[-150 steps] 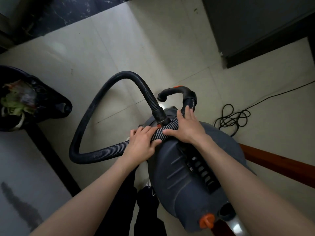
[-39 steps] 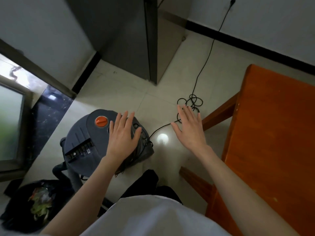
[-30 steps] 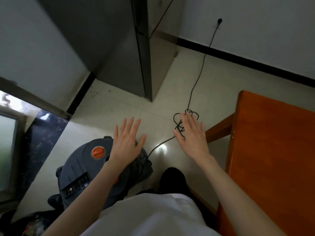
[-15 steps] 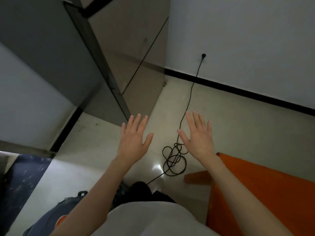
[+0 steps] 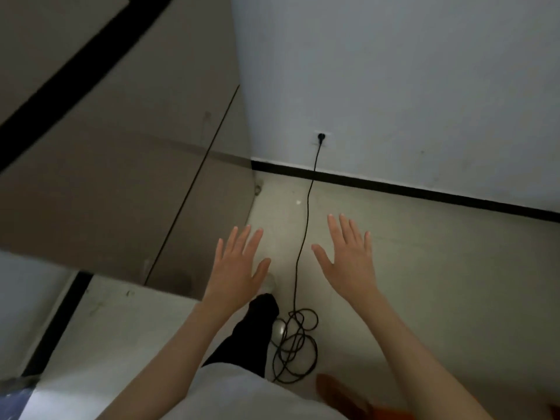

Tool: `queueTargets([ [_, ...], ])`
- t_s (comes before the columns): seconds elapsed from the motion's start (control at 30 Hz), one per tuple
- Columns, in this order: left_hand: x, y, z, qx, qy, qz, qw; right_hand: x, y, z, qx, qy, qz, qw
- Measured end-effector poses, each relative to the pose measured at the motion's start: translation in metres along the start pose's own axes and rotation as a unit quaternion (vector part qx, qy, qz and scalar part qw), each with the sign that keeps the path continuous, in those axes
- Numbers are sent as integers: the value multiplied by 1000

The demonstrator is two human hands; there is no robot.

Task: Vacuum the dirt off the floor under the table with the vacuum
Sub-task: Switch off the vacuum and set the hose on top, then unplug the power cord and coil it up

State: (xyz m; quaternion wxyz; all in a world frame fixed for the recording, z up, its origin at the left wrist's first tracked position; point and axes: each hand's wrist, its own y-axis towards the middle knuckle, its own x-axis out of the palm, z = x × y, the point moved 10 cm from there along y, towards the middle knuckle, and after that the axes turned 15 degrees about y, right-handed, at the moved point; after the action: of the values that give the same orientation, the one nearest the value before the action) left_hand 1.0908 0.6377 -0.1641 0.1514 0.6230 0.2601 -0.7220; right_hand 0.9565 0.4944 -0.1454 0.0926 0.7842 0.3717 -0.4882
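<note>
My left hand and my right hand are held out in front of me, palms down, fingers straight and spread, holding nothing. Between them the vacuum's black power cord runs down from a plug in a wall socket to a loose coil on the pale tiled floor. Only a sliver of the orange wooden table shows at the bottom right. The vacuum body and its hose are out of view.
A tall grey cabinet stands at the left, close to the white wall with its black skirting. My dark trouser leg steps forward beside the cord coil.
The view has tilted up and forward, away from the vacuum, which has dropped out of sight. Both hands stay spread and hold nothing. The socket and wall are nearer.
</note>
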Motion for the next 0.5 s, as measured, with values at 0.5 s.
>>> queueTargets([
  [0.5,-15,274,28,50,-68,-98,992,-62,250,34,81,-5,-18,997],
])
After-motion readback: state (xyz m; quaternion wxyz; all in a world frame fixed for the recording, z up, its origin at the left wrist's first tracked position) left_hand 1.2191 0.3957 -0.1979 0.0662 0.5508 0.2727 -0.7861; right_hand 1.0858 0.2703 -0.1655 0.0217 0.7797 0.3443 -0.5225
